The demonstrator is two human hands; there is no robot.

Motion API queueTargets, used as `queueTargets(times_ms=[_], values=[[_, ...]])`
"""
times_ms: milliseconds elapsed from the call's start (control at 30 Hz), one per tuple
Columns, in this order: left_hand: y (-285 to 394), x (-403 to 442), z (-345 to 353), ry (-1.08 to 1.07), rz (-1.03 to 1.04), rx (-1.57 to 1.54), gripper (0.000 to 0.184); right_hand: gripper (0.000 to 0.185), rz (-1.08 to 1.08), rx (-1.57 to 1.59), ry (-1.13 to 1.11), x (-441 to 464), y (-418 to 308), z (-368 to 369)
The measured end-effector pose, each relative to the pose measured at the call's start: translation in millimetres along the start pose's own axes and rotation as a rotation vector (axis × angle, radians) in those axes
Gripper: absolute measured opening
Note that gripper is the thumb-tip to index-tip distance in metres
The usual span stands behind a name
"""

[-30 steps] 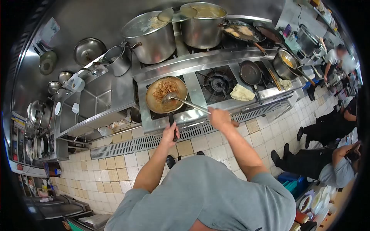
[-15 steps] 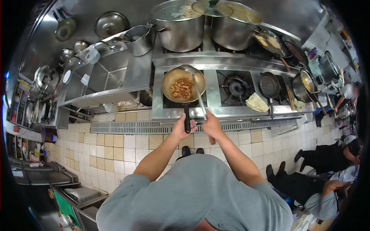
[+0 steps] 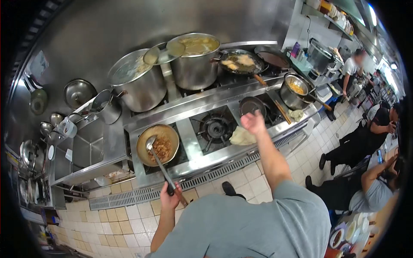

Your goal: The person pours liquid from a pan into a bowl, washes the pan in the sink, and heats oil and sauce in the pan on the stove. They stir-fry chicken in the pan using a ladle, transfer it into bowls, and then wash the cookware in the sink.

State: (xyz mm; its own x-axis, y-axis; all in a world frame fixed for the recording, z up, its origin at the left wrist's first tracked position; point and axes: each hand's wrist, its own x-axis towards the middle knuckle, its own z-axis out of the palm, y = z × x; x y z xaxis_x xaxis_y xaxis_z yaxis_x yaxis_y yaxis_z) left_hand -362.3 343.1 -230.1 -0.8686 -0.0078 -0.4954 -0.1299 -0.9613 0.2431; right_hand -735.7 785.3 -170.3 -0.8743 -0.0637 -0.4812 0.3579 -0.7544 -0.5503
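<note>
My left hand is closed at the black handle of a wok; whether its fingers also take in the ladle is unclear. Browned chopped food lies in the wok, which sits on the front left burner. A long metal ladle has its bowl in that food, and its shaft runs back over my left hand to a wooden end. Holding nothing, my right hand is stretched out with its fingers apart. It is over the near side of a small dark frying pan, partly hiding it. A pale folded cloth lies just left of my forearm.
Two large stockpots stand at the back. Behind right, a pan of oil holds pieces of food. A strainer sits in a pot at the right end. Left is a metal sink. Several people stand farther right.
My right hand has left the ladle and moved right, opening over the small frying pan. The ladle now leans in the wok. The camera view has turned to the right.
</note>
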Motion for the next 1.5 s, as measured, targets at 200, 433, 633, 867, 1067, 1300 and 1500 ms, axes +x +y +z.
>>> queueTargets(times_ms=[200, 433, 633, 867, 1067, 1300, 1500], values=[[-48.3, -19.4, 25.2, 0.211, 0.199, 0.035, 0.037, 0.082, 0.050, 0.071, -0.256, 119.9, -194.3, 30.8], [-42.9, -2.3, 7.2, 0.184, 0.237, 0.138, 0.047, 0.016, -0.020, -0.475, -0.242, 120.1, -186.8, 68.6], [-43.5, -2.5, 1.9, 0.220, 0.269, 0.054, 0.054, 0.010, -0.166, -0.592, -0.179, 100.4, -204.6, 42.7], [-41.4, -2.8, -8.8, 0.252, 0.230, 0.141, 0.058, 0.009, -0.268, -0.802, -0.191, 95.1, -240.4, 22.7], [-36.6, 0.6, -19.5, 0.183, 0.238, 0.076, 0.055, 0.011, -0.579, -1.195, -0.068, 86.6, -241.7, 15.6], [-46.3, -1.9, -2.9, 0.268, 0.271, 0.110, 0.055, 0.010, -0.274, -0.909, -0.181, 102.7, -238.1, 19.2], [-45.7, -1.1, -8.1, 0.302, 0.297, 0.115, 0.058, 0.011, 0.007, -0.575, -0.294, 103.5, -219.1, 36.2]])
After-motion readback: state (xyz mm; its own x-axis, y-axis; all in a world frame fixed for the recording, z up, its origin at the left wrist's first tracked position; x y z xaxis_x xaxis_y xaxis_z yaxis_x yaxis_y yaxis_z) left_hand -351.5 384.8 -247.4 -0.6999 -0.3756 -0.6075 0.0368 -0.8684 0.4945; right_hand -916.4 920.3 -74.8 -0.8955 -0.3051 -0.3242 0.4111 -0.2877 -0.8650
